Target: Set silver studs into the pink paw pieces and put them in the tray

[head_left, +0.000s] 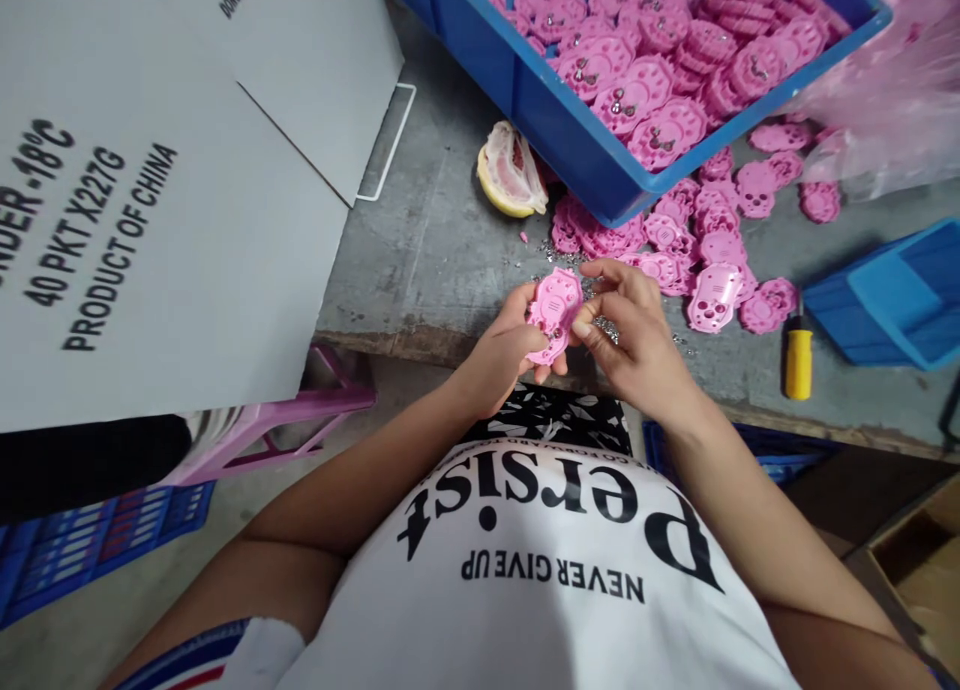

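My left hand [504, 348] is closed around a pink plastic casing [556, 305], its thumb lying across the lower part near small metal bits. At the right edge of that casing is my right hand [628, 332], with thumb and forefinger pinched together. Whatever sits in the pinch is too small to make out. Small loose metal pieces [606, 328] are scattered on the grey table under and behind my right hand. Beyond my hands lies a pile of similar pink casings [667, 232].
A blue bin [577, 135] full of pink casings stands at the back. A cut pomelo [511, 175] lies beside it. To the right are a yellow-handled screwdriver [799, 363], a small blue tray [862, 305] and plastic bags [892, 90]. A large carton [172, 200] blocks the left.
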`<state>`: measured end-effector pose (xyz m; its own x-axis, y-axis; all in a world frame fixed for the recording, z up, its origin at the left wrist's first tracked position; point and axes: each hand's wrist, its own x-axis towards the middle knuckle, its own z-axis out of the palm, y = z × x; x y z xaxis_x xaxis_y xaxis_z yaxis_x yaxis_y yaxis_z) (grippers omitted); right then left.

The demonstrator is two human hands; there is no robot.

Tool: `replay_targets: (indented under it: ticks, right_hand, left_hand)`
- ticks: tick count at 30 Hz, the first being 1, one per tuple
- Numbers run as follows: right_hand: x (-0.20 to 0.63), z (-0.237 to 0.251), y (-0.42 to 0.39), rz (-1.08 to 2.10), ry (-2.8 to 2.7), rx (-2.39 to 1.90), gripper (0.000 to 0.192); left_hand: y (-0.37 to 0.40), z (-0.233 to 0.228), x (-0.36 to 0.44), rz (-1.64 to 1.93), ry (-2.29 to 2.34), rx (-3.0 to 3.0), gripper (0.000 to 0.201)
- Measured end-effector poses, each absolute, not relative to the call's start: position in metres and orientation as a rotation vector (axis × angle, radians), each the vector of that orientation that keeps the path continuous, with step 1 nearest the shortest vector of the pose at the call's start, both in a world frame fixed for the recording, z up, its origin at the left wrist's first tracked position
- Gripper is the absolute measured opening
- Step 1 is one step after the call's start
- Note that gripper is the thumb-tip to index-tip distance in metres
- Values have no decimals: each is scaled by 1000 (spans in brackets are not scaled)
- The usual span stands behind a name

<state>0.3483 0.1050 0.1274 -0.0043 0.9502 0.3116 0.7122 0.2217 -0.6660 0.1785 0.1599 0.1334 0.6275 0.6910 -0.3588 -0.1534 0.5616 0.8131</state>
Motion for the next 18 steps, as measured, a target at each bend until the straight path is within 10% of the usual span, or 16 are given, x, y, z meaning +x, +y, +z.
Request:
replay_targets:
  ticks: [18]
  right_hand:
    - [366, 140, 114, 832, -1868, -1519, 20]
  left_hand:
    - [159, 133, 176, 413, 722, 920, 50]
